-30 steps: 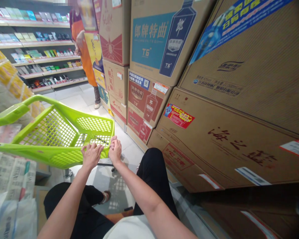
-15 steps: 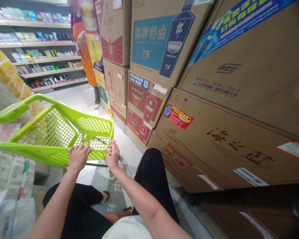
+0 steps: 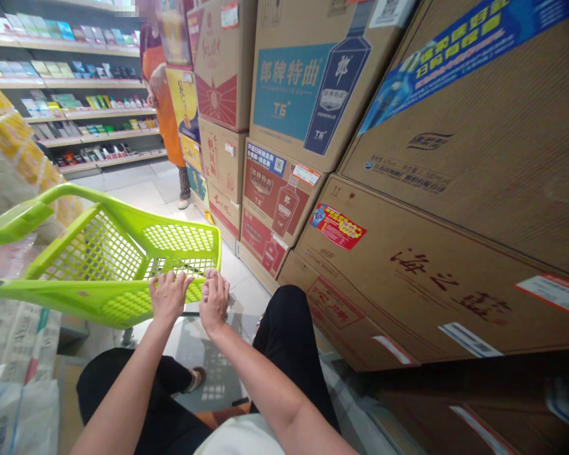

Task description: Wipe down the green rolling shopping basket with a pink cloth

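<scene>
A lime-green plastic shopping cart (image 3: pixel 128 309) with lattice walls stands in front of me, slightly to the left. Its basket looks bare inside, and its looped handle points to the far left. My left hand (image 3: pixel 169 296) is closed over the near side rim, fingers curled across the top. Just to the right, my right hand (image 3: pixel 214 297) grips the same rim close to the basket's corner, with its fingers wrapped over the edge. Only a small gap separates the two hands. The cart's wheels are mostly hidden beneath the basket.
Tall stacks of cardboard cartons (image 3: pixel 289 95) line my right side. Shelves of small boxed goods (image 3: pixel 61 69) stand at the back left. A person in an orange apron (image 3: pixel 168 126) stands in the aisle beyond. Wrapped packs (image 3: pixel 9 139) are piled at left.
My left hand has slid right along the rim, closer to my right hand. The right hand's fingers now lie over the rim. The cart has shifted slightly to the right in view.
</scene>
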{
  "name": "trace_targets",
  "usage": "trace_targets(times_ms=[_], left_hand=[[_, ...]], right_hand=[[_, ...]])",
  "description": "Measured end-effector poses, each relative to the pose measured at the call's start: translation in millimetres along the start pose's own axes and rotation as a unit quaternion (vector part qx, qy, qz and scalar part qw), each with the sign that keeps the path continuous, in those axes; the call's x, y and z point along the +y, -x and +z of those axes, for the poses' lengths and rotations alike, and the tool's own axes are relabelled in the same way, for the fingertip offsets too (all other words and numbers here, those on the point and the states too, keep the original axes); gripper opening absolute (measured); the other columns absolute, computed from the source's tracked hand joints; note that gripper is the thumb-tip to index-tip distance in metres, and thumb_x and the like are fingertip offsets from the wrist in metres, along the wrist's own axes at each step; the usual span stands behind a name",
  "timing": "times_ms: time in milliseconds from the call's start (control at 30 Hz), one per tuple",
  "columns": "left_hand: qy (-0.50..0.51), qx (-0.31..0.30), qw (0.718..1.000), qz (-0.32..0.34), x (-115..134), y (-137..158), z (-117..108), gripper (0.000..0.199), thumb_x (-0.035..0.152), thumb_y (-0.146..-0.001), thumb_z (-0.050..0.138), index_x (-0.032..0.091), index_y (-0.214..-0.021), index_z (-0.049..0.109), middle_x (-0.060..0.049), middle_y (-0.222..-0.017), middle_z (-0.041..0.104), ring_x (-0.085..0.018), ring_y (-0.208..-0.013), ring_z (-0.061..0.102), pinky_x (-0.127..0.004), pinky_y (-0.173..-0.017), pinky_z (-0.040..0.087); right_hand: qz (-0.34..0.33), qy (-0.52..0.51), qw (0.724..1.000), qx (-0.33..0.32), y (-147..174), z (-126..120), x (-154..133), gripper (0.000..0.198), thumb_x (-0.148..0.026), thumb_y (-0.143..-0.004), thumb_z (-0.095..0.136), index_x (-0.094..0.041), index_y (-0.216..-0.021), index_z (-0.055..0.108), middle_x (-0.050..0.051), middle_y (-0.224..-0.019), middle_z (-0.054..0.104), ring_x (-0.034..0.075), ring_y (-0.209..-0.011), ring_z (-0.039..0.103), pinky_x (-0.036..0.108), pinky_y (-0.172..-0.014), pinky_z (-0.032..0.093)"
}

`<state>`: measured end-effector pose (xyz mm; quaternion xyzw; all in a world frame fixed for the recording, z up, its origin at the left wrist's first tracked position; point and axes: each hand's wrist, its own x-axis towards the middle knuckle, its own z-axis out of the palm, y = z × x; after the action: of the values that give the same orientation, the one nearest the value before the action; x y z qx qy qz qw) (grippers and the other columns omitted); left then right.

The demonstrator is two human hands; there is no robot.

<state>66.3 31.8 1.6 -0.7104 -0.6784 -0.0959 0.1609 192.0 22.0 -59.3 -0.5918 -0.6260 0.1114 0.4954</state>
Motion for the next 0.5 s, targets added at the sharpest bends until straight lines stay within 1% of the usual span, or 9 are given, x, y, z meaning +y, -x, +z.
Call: trace_targets(times_ms=[33, 100, 167, 233, 300, 400, 433, 467, 500], left_hand=[[0.008, -0.002, 1.0, 0.002, 1.0, 0.4, -0.4, 0.047, 0.048, -0.103, 0.029, 0.023, -0.099, 0.069, -0.011, -0.1, 0.067, -0.028, -0.102, 0.054, -0.047, -0.102, 0.027], [0.019, -0.008, 1.0, 0.017, -1.1, 1.8, -1.5, 0.046, 0.046, -0.104, 0.027, 0.024, -0.103, 0.068, -0.01, -0.1, 0.068, -0.028, -0.101, 0.055, -0.046, -0.101, 0.028], [0.022, -0.011, 0.999, 0.03, -6.4, 3.4, -2.5, 0.046, 0.045, -0.104, 0.027, 0.024, -0.107, 0.068, -0.01, -0.101, 0.068, -0.027, -0.102, 0.055, -0.044, -0.1, 0.029], [0.016, -0.009, 0.999, 0.027, -10.7, 4.3, -3.0, 0.046, 0.046, -0.103, 0.028, 0.025, -0.108, 0.068, -0.011, -0.102, 0.068, -0.027, -0.103, 0.054, -0.043, -0.1, 0.03], [0.003, -0.006, 1.0, 0.011, -11.7, 4.3, -2.9, 0.046, 0.046, -0.103, 0.029, 0.025, -0.107, 0.069, -0.011, -0.103, 0.068, -0.028, -0.103, 0.054, -0.044, -0.1, 0.029], [-0.009, -0.005, 1.0, 0.002, -9.2, 3.4, -3.3, 0.045, 0.046, -0.103, 0.03, 0.025, -0.105, 0.07, -0.011, -0.103, 0.068, -0.028, -0.102, 0.053, -0.045, -0.099, 0.029], [-0.01, -0.004, 1.0, 0.004, -8.5, 3.3, -3.6, 0.045, 0.045, -0.103, 0.03, 0.025, -0.105, 0.07, -0.011, -0.102, 0.068, -0.028, -0.102, 0.053, -0.045, -0.099, 0.029], [-0.01, -0.005, 1.0, 0.008, -8.1, 3.3, -4.0, 0.045, 0.045, -0.103, 0.03, 0.025, -0.105, 0.07, -0.011, -0.102, 0.068, -0.028, -0.102, 0.053, -0.045, -0.099, 0.029], [-0.011, -0.005, 1.0, 0.01, -8.0, 3.5, -4.3, 0.045, 0.046, -0.103, 0.03, 0.025, -0.105, 0.07, -0.011, -0.101, 0.068, -0.028, -0.102, 0.053, -0.044, -0.099, 0.029]], right_hand=[[-0.013, 0.01, 1.0, -0.014, -2.3, -2.3, 1.6, 0.035, 0.003, -0.078, 0.049, -0.021, -0.1, 0.062, 0.008, -0.134, 0.06, 0.024, -0.125, 0.049, 0.04, -0.111, 0.039], [-0.026, 0.015, 0.999, -0.035, -7.7, -7.9, 7.3, 0.03, 0.0, -0.082, 0.05, -0.022, -0.098, 0.063, 0.006, -0.127, 0.064, 0.023, -0.116, 0.052, 0.037, -0.106, 0.042], [-0.009, 0.016, 0.999, -0.042, -14.7, -13.5, 14.2, 0.025, -0.002, -0.086, 0.05, -0.022, -0.093, 0.064, 0.005, -0.116, 0.067, 0.022, -0.104, 0.053, 0.034, -0.098, 0.045], [0.025, 0.025, 0.999, -0.033, -20.4, -16.2, 18.2, 0.025, -0.003, -0.087, 0.048, -0.022, -0.089, 0.064, 0.005, -0.109, 0.068, 0.022, -0.099, 0.052, 0.033, -0.094, 0.045], [0.039, 0.027, 0.999, -0.024, -21.6, -14.4, 16.7, 0.026, -0.002, -0.087, 0.047, -0.022, -0.09, 0.063, 0.006, -0.11, 0.067, 0.022, -0.102, 0.052, 0.034, -0.096, 0.044], [0.018, -0.01, 1.0, -0.021, -14.9, -5.0, 9.9, 0.028, -0.001, -0.083, 0.048, -0.022, -0.093, 0.062, 0.006, -0.116, 0.064, 0.022, -0.112, 0.051, 0.037, -0.104, 0.041], [0.022, -0.031, 0.999, -0.009, -11.5, -1.0, 9.3, 0.028, 0.0, -0.081, 0.048, -0.022, -0.093, 0.061, 0.007, -0.118, 0.062, 0.022, -0.117, 0.051, 0.037, -0.107, 0.04], [0.04, -0.052, 0.998, 0.008, -8.0, 3.2, 10.2, 0.029, 0.0, -0.079, 0.048, -0.022, -0.093, 0.061, 0.008, -0.12, 0.06, 0.022, -0.12, 0.05, 0.038, -0.108, 0.04], [0.072, -0.07, 0.995, 0.029, -4.6, 7.5, 12.9, 0.028, 0.0, -0.078, 0.047, -0.021, -0.093, 0.06, 0.01, -0.12, 0.058, 0.022, -0.122, 0.05, 0.038, -0.109, 0.04]])
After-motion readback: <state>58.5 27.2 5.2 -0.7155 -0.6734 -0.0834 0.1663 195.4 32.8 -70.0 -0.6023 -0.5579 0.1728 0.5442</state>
